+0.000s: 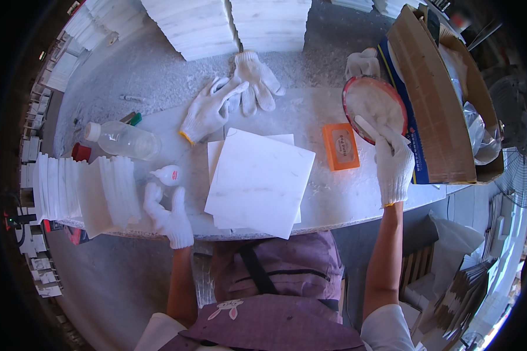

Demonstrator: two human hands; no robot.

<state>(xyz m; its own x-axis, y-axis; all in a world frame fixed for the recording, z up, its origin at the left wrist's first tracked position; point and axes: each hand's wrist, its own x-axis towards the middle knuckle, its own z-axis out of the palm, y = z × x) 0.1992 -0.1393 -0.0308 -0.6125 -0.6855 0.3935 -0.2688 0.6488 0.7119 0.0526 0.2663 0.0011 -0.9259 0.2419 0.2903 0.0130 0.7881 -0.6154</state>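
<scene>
On the worktable in front of me lie white marble-look tiles, with a square tile turned askew on top of the others. My left hand, in a white knit glove, rests at the table's near edge with fingers apart, holding nothing. Just beyond its fingertips is a small white squeeze bottle. At the right, my gloved right hand reaches over the near rim of a red-rimmed bowl of white powder or paste. Its fingers are closed around a slim white shape that I cannot make out. An orange hand pad sits left of that hand.
Loose white gloves lie beyond the tiles. A clear bottle, a red cap and upright tiles occupy the left. Tall tile stacks stand at the back. A cardboard box borders the bowl on the right.
</scene>
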